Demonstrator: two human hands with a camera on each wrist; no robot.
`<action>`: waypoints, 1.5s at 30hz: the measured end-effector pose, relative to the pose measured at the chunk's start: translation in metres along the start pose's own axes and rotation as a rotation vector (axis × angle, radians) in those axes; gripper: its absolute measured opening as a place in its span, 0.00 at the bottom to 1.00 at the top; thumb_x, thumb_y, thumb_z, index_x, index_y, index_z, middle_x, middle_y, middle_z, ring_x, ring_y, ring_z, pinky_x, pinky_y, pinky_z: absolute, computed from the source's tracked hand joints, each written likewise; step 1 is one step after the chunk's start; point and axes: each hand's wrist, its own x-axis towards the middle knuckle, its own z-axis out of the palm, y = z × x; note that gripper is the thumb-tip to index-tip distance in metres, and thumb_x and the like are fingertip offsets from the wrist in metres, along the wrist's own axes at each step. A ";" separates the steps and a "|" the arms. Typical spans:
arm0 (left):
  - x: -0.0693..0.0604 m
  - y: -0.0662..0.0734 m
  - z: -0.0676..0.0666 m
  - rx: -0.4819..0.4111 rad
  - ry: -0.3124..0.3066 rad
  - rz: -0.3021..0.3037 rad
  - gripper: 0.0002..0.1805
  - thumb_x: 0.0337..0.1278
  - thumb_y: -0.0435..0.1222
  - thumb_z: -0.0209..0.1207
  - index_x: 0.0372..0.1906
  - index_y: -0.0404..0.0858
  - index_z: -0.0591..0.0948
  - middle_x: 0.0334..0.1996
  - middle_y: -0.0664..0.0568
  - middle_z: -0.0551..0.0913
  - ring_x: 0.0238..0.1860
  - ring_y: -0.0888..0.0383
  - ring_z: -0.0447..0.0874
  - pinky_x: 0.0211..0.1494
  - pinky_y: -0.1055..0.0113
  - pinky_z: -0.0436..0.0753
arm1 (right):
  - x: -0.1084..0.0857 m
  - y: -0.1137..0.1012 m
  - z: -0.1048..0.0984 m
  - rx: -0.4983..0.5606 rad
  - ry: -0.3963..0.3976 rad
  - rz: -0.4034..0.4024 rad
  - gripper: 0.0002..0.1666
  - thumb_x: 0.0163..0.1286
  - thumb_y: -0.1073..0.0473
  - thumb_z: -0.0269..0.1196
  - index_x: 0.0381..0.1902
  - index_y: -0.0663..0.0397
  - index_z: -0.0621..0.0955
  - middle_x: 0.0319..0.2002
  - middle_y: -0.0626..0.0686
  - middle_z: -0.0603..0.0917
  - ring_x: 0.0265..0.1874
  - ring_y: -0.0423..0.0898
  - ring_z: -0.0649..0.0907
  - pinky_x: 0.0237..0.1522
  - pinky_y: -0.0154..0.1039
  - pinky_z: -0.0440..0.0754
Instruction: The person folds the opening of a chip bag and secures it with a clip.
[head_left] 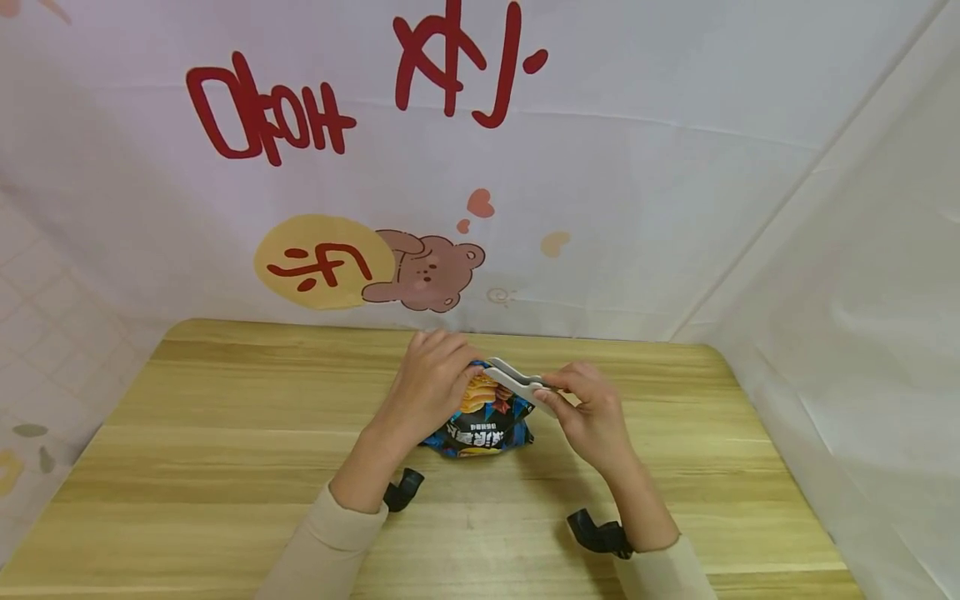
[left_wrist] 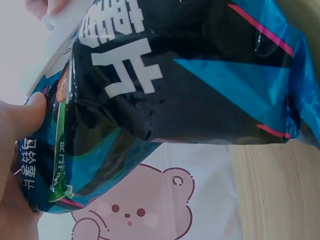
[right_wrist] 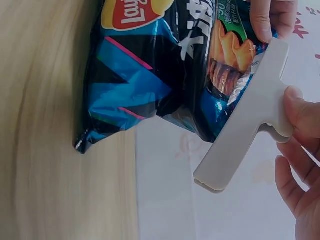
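A blue and black potato chip bag (head_left: 480, 435) stands on the table, its top edge raised. My left hand (head_left: 433, 371) grips the bag's upper left part; in the left wrist view its thumb (left_wrist: 31, 114) presses on the foil near the top. A light grey bag clip (head_left: 512, 382) lies along the bag's top edge, its two bars spread apart in the head view. My right hand (head_left: 592, 410) pinches the clip's handle between thumb and fingers. In the right wrist view the clip (right_wrist: 245, 120) reaches beyond the bag's corner and partly hides the top edge.
The wood-grain table (head_left: 262, 417) extends around the bag. Behind it hangs a white cloth (head_left: 637, 208) printed with a bear and red characters. Black straps or mounts (head_left: 596, 533) show at both wrists.
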 end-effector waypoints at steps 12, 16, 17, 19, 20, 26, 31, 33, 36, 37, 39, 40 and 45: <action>-0.001 0.001 -0.002 -0.043 -0.010 -0.019 0.08 0.59 0.30 0.73 0.41 0.37 0.86 0.37 0.52 0.87 0.42 0.51 0.81 0.47 0.56 0.73 | 0.001 0.000 0.006 -0.016 -0.009 -0.024 0.17 0.50 0.77 0.78 0.39 0.61 0.90 0.31 0.50 0.87 0.29 0.48 0.79 0.32 0.32 0.69; -0.001 0.002 -0.002 -0.046 -0.024 -0.024 0.09 0.58 0.29 0.73 0.42 0.37 0.86 0.37 0.52 0.87 0.43 0.51 0.82 0.49 0.56 0.73 | 0.001 -0.001 0.008 -0.023 -0.011 -0.034 0.18 0.50 0.77 0.78 0.40 0.62 0.90 0.32 0.51 0.87 0.30 0.47 0.79 0.33 0.33 0.70; -0.001 0.002 -0.003 -0.046 -0.028 -0.025 0.09 0.58 0.28 0.73 0.42 0.37 0.86 0.37 0.52 0.87 0.43 0.51 0.82 0.49 0.56 0.73 | 0.001 -0.001 0.009 -0.023 -0.011 -0.033 0.18 0.50 0.77 0.78 0.40 0.62 0.90 0.32 0.51 0.87 0.30 0.47 0.79 0.33 0.33 0.70; -0.001 0.001 -0.002 -0.043 -0.031 -0.027 0.09 0.57 0.28 0.73 0.42 0.37 0.87 0.37 0.52 0.87 0.43 0.51 0.82 0.49 0.56 0.73 | 0.002 -0.002 0.009 -0.022 -0.012 -0.028 0.17 0.51 0.76 0.78 0.40 0.61 0.90 0.32 0.51 0.87 0.31 0.46 0.79 0.33 0.33 0.70; -0.001 0.001 -0.002 -0.043 -0.030 -0.026 0.09 0.57 0.27 0.73 0.42 0.37 0.87 0.37 0.52 0.87 0.43 0.51 0.82 0.49 0.56 0.73 | 0.002 -0.003 0.010 -0.016 -0.012 -0.023 0.17 0.51 0.76 0.78 0.40 0.62 0.90 0.32 0.51 0.87 0.31 0.47 0.79 0.33 0.33 0.70; -0.002 0.001 -0.002 -0.043 -0.016 -0.015 0.08 0.58 0.28 0.72 0.41 0.37 0.87 0.37 0.53 0.87 0.43 0.51 0.82 0.48 0.56 0.73 | 0.003 -0.003 0.012 -0.008 -0.008 -0.042 0.18 0.51 0.76 0.78 0.42 0.62 0.90 0.33 0.51 0.87 0.32 0.51 0.81 0.35 0.34 0.72; -0.002 0.001 -0.002 -0.034 -0.019 -0.012 0.09 0.57 0.28 0.73 0.41 0.37 0.87 0.37 0.52 0.87 0.44 0.51 0.82 0.48 0.55 0.74 | 0.004 -0.004 0.013 -0.015 -0.002 -0.056 0.20 0.51 0.75 0.79 0.43 0.62 0.90 0.35 0.51 0.88 0.33 0.50 0.82 0.37 0.32 0.73; -0.002 0.001 -0.002 -0.029 -0.022 -0.011 0.09 0.56 0.28 0.73 0.42 0.37 0.87 0.38 0.52 0.87 0.44 0.50 0.82 0.49 0.55 0.74 | 0.004 -0.005 0.013 -0.020 -0.002 -0.054 0.20 0.51 0.75 0.79 0.44 0.62 0.90 0.35 0.51 0.88 0.33 0.49 0.82 0.37 0.32 0.73; -0.002 0.002 -0.002 -0.024 -0.031 -0.012 0.11 0.55 0.28 0.74 0.42 0.37 0.87 0.38 0.52 0.87 0.44 0.50 0.82 0.49 0.55 0.74 | 0.004 -0.004 0.013 -0.029 -0.005 -0.050 0.20 0.52 0.75 0.79 0.44 0.62 0.90 0.36 0.51 0.88 0.34 0.49 0.82 0.37 0.32 0.72; -0.002 0.002 -0.002 -0.023 -0.035 -0.014 0.11 0.55 0.28 0.75 0.42 0.37 0.87 0.38 0.52 0.87 0.44 0.50 0.82 0.49 0.55 0.74 | 0.003 -0.004 0.013 -0.029 -0.008 -0.045 0.20 0.52 0.75 0.79 0.45 0.63 0.90 0.36 0.51 0.88 0.34 0.50 0.82 0.38 0.31 0.72; -0.002 0.002 -0.002 -0.018 -0.041 -0.017 0.11 0.55 0.29 0.75 0.43 0.37 0.87 0.38 0.52 0.87 0.44 0.50 0.83 0.49 0.55 0.74 | 0.003 -0.004 0.013 -0.034 -0.013 -0.040 0.21 0.52 0.75 0.79 0.45 0.63 0.90 0.37 0.51 0.88 0.34 0.49 0.81 0.38 0.30 0.72; -0.001 0.002 -0.002 -0.017 -0.043 -0.019 0.11 0.55 0.30 0.75 0.43 0.37 0.87 0.38 0.52 0.87 0.44 0.51 0.83 0.49 0.55 0.74 | 0.002 -0.003 0.013 -0.035 -0.017 -0.035 0.21 0.52 0.75 0.79 0.46 0.63 0.90 0.37 0.51 0.88 0.34 0.50 0.81 0.39 0.30 0.73; -0.001 0.002 -0.002 -0.007 -0.033 -0.014 0.11 0.55 0.32 0.76 0.42 0.37 0.88 0.38 0.53 0.88 0.44 0.51 0.83 0.49 0.56 0.75 | 0.002 -0.002 0.013 -0.040 -0.032 -0.010 0.22 0.53 0.74 0.79 0.47 0.61 0.89 0.40 0.51 0.88 0.37 0.49 0.82 0.40 0.36 0.78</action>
